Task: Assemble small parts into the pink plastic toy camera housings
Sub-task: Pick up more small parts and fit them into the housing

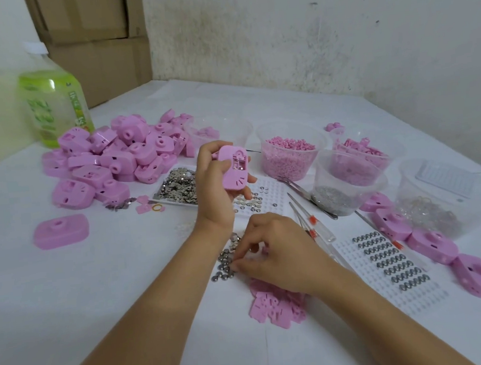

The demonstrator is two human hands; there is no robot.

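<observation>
While the left hand (pixel 216 180) holds one pink plastic toy camera housing (pixel 233 171) raised above the middle of the white-covered table (pixel 98 296), fingers and thumb curled round its edges and its ribbed inner side turned toward the camera, the right hand (pixel 277 254) is down on the table nearer the person. It sits at a loose scatter of small round silver metal discs (pixel 223 266). Its thumb and forefinger are drawn together at the scatter's right edge. I cannot tell whether a disc is already between them, since the fingertips cover the spot.

The step in hand looks like fetching one disc for the held housing. The next move would call for lifting a single disc clear of its neighbours, carrying it up to the housing, and seating it in the moulded recess while the left hand keeps the shell steady. A heap of further pink housings (pixel 109 159) lies at the far left.
</observation>
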